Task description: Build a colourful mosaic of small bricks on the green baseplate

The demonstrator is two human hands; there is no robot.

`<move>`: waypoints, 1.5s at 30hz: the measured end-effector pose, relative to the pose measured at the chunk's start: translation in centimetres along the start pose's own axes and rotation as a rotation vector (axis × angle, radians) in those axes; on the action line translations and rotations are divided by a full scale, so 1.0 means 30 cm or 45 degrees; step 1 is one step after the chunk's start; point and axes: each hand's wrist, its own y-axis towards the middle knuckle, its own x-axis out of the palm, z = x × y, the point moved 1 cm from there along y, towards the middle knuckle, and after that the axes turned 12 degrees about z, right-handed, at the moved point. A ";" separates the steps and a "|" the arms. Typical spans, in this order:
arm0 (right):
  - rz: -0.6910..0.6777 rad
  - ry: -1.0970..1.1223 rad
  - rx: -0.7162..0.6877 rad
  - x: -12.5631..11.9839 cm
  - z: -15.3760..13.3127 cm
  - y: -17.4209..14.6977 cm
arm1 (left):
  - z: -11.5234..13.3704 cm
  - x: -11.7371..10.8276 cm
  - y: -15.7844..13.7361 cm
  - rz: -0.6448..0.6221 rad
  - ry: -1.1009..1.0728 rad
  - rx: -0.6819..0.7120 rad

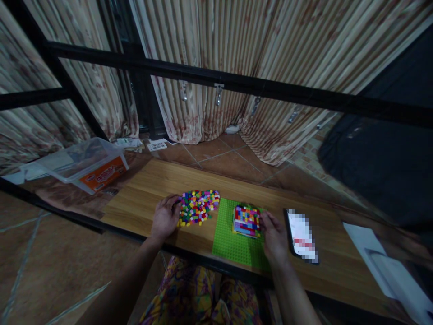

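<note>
In the head view, just below the frame's centre, I see a small, blocky build of multicoloured plastic bricks (246,221) on a flat, bright green studded baseplate (233,250). The person's right hand (273,234) is the nearer one, right beside it: the build lies immediately to the left of those fingers, and their tips appear to touch its right-hand edge. The build looks boxy and nearly square from above, so no long axis stands out; its sides run roughly in line with those of the baseplate.

Left of the baseplate, a loose pile of tiny multicoloured plastic bricks (199,207) spreads over the brown wood-grain table (135,198). The left hand (165,217) comes up from the lower left of the frame, with its curled fingers at the pile's left edge. The pile lies directly to the right of those fingers, between them and the baseplate, which leaves the build well apart from the left hand, on the pile's far side.

The room is dim and the hands are small in the frame, so I can't tell whether the left fingers pinch a brick, or whether the right fingers grip the build or merely rest against it. A dark-edged phone with a bright screen (302,237) lies to the right of the right hand.
</note>
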 end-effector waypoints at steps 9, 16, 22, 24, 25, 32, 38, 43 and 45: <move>-0.022 -0.298 -0.161 0.023 -0.015 0.024 | 0.006 -0.004 0.001 -0.004 -0.003 -0.011; -0.014 -0.345 -0.199 0.025 -0.024 0.012 | 0.009 -0.006 0.001 -0.003 -0.002 -0.019; -0.038 -0.347 -0.158 0.020 -0.021 0.023 | 0.002 -0.001 -0.002 -0.008 -0.003 -0.007; -0.047 -0.354 -0.168 0.012 -0.025 0.022 | 0.002 0.001 -0.003 -0.012 -0.002 -0.014; -0.026 -0.377 -0.208 0.008 -0.031 0.016 | 0.002 0.001 -0.004 -0.013 -0.002 -0.020; -0.285 -0.481 -0.661 0.064 -0.093 -0.170 | 0.004 0.003 -0.007 -0.003 -0.006 -0.044; -0.677 -0.815 -0.968 0.190 -0.032 -0.327 | 0.012 0.001 -0.006 -0.005 -0.020 -0.069; -0.691 -1.004 -1.078 0.263 0.025 -0.334 | 0.014 0.001 -0.007 0.010 -0.021 -0.071; -0.673 -1.070 -1.107 0.282 0.044 -0.329 | 0.011 0.002 -0.008 0.010 -0.018 -0.072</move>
